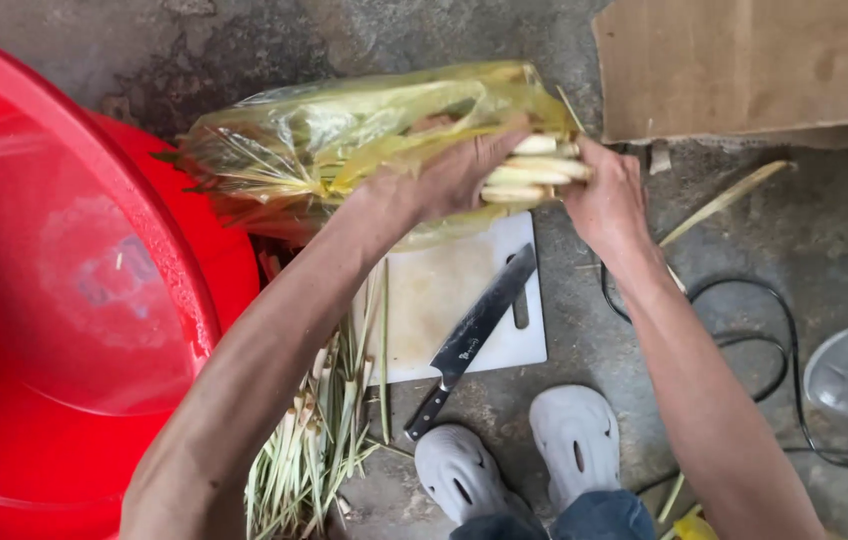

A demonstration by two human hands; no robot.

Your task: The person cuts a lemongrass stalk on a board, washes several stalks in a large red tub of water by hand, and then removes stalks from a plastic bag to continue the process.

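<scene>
Grey clogs (519, 465) below — both hands up top: left hand (464, 170) clamps pale lemongrass stalks (534, 170) inside the yellow plastic bag (344, 135), right hand (604, 195) cups their ends — best kept level over the white cutting board (444, 290).

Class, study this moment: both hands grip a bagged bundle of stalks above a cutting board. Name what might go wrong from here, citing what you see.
1. The knife lies across the white cutting board directly under the yellow plastic bag; a slipping stalk could knock it toward the grey clogs.
2. The left hand and right hand grip only the stalk ends; the thin bag may tear.
3. The black cable loops beside the feet, a possible trip hazard.
</scene>
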